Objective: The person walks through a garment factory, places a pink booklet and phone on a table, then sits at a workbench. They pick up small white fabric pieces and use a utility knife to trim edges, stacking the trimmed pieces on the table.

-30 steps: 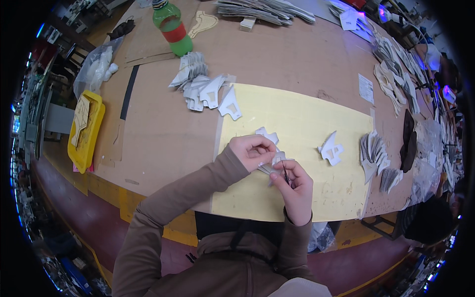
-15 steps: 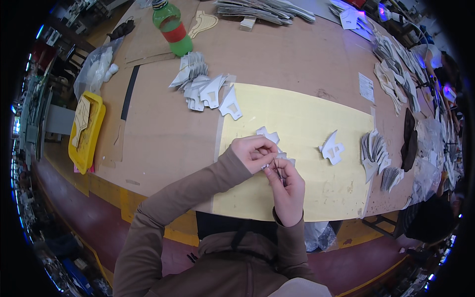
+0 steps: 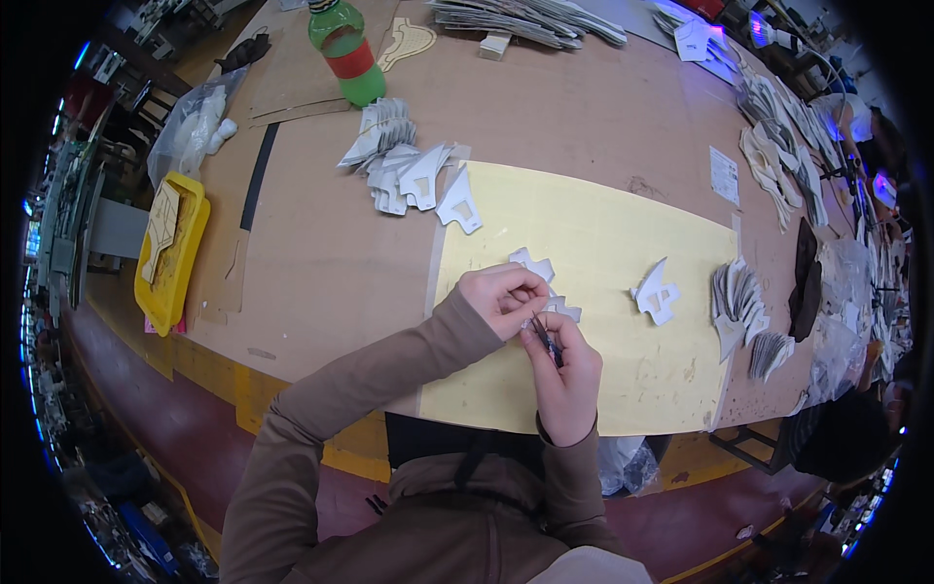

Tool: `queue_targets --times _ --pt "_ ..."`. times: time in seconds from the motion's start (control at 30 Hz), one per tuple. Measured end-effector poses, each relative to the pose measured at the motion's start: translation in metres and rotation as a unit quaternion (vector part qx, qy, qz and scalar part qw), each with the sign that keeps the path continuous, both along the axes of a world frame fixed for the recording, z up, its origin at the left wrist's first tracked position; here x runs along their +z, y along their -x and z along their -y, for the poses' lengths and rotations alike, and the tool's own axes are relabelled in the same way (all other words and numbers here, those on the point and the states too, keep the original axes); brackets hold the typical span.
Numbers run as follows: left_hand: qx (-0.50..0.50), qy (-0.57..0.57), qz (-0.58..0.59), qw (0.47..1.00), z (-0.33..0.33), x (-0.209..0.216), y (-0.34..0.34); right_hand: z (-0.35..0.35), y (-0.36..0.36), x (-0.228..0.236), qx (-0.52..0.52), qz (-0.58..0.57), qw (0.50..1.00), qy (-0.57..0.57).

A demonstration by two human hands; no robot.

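Both hands meet over the yellow sheet (image 3: 486, 389), fingertips almost touching. My left hand (image 3: 503, 297) is closed in a pinch, and what lies between its fingers is too small to make out. In my right hand (image 3: 567, 375) is a small dark pointed tool (image 3: 551, 348), perhaps snips, its tip toward the left fingertips. A small pale bit shows between the hands. Just beyond them lie a white cut-out piece (image 3: 531, 263) and a greyish one (image 3: 564, 310), partly hidden by the fingers. Farther right on the sheet rests another white cut-out piece (image 3: 656, 293).
Fanned stacks of white pieces stand at the sheet's left (image 3: 389, 175) and right (image 3: 736, 297). A green bottle (image 3: 348, 56) stands at the far left, and a yellow tray (image 3: 191, 258) sits by the table's left edge. Grey sheets (image 3: 525, 19) are piled at the back.
The dark tool has turned slightly in my right hand, and its thin parts look closer together. My left hand has hardly moved. The whole view has shifted a little.
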State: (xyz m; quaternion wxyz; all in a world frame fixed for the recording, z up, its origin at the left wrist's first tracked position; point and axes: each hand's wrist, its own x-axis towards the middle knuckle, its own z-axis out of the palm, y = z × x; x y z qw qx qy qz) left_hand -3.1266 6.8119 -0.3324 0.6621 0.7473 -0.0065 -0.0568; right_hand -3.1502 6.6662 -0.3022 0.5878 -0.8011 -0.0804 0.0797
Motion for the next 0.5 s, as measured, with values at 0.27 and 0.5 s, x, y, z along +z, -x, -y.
queue_targets --times 0.27,0.5 --pt "0.001 -0.001 0.021 1.0 -0.001 0.0 -0.001 0.002 -0.001 -0.003 -0.01 -0.025 0.999 -0.026" --pt "-0.024 -0.023 0.034 0.999 -0.002 -0.001 0.0 0.001 -0.005 -0.012 -0.015 -0.036 0.997 -0.06"
